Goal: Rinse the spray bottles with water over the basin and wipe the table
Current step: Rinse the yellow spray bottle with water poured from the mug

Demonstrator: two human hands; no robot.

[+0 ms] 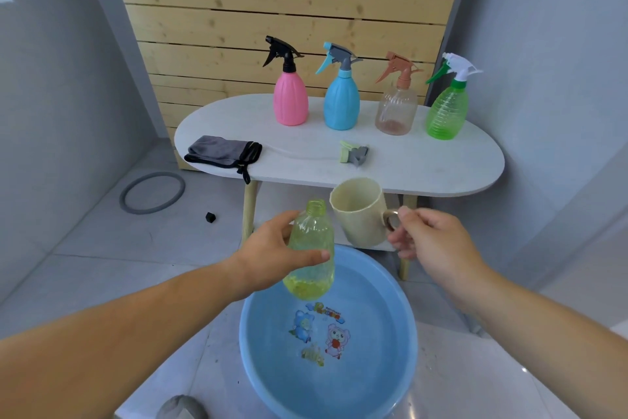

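Bare forearms reach forward from the bottom edge, hands apart, each clamped on its own thing. The left hand [272, 252] wraps fingers and thumb round the body of an uncapped, translucent yellow-green plastic bottle [311, 232]. It is held neck-up above the far rim of the basin. The right hand [438, 242] pinches the handle of a cream plastic cup [360, 215], tipped with its mouth toward the bottle's open neck. Whether cup and bottle touch cannot be told.

Behind them stands a white oval tabletop [424, 164] on pale wooden legs, before a wall of light wooden slats. Below the hands, a round light-blue plastic basin [258, 333] sits on the grey tiled floor. Cartoon figures are printed on its bottom, and the coloured lettering above them is too blurred to read.

Four trigger spray bottles stand upright in a row along the back of the tabletop: a pink one [291, 102] with a black head, a blue one [341, 106], a clear brownish one [396, 109] and a green ribbed one [447, 113]. None shows a readable label.

A folded grey cloth with black edging [221, 152] lies at the tabletop's left end. A detached green-and-grey spray head [353, 153] lies near the front edge.
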